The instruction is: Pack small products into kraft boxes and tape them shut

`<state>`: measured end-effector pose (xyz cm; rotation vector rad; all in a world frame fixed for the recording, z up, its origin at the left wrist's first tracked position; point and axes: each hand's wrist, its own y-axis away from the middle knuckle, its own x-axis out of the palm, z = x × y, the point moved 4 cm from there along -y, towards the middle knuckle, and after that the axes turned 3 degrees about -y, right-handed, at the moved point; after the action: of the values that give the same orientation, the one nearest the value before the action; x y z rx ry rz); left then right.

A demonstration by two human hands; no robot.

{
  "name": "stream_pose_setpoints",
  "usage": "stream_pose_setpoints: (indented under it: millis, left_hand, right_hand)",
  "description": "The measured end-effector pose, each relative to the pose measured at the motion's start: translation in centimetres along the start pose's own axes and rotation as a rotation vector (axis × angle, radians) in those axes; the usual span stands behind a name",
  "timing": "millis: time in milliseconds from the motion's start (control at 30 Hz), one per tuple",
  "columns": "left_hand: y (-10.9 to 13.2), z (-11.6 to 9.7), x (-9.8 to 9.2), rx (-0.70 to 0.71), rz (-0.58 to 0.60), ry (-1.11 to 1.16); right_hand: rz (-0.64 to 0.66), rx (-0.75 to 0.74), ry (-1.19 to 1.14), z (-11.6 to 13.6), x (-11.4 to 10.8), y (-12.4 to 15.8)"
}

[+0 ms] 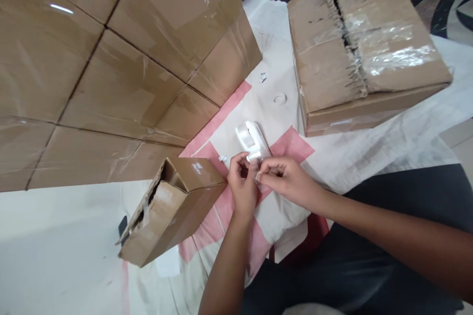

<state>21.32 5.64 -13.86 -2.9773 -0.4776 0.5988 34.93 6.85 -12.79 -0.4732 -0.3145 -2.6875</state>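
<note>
My left hand (242,182) and my right hand (283,177) meet over a white and pink cloth (281,108). Both are curled in a pinch on the near end of a white plastic device (252,140) that lies on the cloth and points away from me. A small white piece (222,158) lies just left of my left hand. What the fingertips pinch at the device's end is too small to make out.
A small open cardboard box (173,206) lies on its side to the left of my hands. A wall of large taped cartons (111,59) fills the left. A torn, taped carton (362,44) sits at the right. A white ring (280,99) and a small scrap (263,77) lie beyond the device.
</note>
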Motion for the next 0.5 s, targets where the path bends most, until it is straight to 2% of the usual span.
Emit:
stream_pose_setpoints:
  millis: [267, 500]
  left_hand:
    - [0.12, -0.23, -0.02, 0.039, -0.02, -0.012]
    - [0.46, -0.2, -0.11, 0.067, 0.005, 0.027]
  right_hand:
    - [0.091, 0.012, 0.002, 0.17, 0.06, 0.77]
    - [0.037, 0.019, 0.01, -0.12, 0.25, 0.46]
